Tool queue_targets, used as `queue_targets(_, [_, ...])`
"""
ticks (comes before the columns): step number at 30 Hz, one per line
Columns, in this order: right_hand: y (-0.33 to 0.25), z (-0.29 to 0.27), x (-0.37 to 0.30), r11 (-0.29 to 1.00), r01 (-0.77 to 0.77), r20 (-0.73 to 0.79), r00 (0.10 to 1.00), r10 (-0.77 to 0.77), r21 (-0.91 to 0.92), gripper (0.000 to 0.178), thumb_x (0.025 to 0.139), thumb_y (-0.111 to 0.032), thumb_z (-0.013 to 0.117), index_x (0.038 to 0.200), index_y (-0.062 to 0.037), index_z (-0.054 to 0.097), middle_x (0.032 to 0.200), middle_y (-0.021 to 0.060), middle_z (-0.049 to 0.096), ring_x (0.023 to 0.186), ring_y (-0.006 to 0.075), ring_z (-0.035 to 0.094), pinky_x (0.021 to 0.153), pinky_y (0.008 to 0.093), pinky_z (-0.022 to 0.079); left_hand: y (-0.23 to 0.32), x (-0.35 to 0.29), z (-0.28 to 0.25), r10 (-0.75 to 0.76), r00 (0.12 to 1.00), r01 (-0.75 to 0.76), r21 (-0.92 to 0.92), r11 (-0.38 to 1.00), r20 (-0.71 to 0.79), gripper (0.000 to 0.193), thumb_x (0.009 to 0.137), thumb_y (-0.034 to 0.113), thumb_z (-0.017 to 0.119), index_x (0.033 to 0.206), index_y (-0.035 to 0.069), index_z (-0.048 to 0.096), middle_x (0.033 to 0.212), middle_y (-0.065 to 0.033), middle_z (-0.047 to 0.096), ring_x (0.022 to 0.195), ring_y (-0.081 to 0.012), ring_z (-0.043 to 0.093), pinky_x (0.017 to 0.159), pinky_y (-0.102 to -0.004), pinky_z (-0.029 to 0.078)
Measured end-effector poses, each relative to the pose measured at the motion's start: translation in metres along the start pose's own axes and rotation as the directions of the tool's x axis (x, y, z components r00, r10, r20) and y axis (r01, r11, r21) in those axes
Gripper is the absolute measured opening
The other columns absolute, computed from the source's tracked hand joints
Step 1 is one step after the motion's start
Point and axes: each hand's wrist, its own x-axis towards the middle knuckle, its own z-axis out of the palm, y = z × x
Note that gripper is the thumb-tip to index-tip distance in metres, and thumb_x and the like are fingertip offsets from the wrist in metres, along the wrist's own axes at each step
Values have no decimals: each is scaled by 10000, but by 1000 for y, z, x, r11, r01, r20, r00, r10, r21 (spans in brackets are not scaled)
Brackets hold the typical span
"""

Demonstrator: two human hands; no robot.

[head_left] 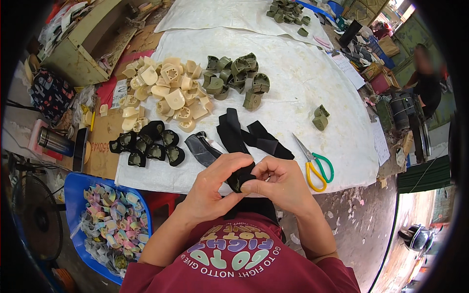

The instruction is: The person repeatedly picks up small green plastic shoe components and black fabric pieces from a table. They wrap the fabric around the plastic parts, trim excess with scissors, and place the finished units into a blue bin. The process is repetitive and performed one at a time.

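Close to the table's near edge, my left hand (210, 183) and my right hand (281, 185) meet around a small shoe heel covered in black fabric (239, 179). Fingers of both hands pinch its edges, and part of it is hidden behind them. Just beyond my hands lie black fabric strips (228, 129), with another black piece (268, 140) to their right. A dark, shiny strip (200, 148) lies left of them. Several black-covered heels (155, 150) are grouped to the left. Scissors (312, 163) with one green and one yellow handle rest to the right, blades slightly apart.
Piles of cream heels (175, 97) and olive-green heels (239, 73) sit on the white-covered table (312, 63). Two green heels (320, 118) lie apart on the right. A blue tub (73, 195) of colourful scraps stands below left. A person (426, 80) is at the far right.
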Motion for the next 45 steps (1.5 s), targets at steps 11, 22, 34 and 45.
queue_targets(11, [42,-27,-23,743,445,-193,779,-596,-501,355,758,-135,780,1044,-5,617,1018,141,647,922,300,630,814,351,502,-39,-6,16,-338,935,309,-721,620,110,311,852,96,685,1137,1,603,1143,-167,625,1004,-225,639,829,-322,524])
queue_targets(22, [79,-152,-46,569,-321,-335,938,84,-757,471,688,-103,750,1104,30,576,957,138,608,838,244,606,763,334,494,-48,0,34,-321,892,340,-940,10,319,329,972,303,525,1180,53,571,1221,-319,539,975,-410,647,773,-432,586])
queue_targets(34, [73,-120,-130,937,-331,-111,933,342,110,575,685,-78,835,1166,-23,524,949,19,618,859,108,590,764,271,487,-36,12,64,-586,692,683,-643,345,420,134,899,118,616,950,5,667,906,-75,668,850,-149,650,738,-295,535])
queue_targets(45, [62,-77,-144,913,-383,-28,923,383,-140,616,691,-178,859,1151,-40,474,889,24,607,849,79,549,775,243,454,-21,5,98,-504,705,708,-462,534,498,148,870,31,590,977,-22,679,896,-10,633,815,-68,569,770,-225,453])
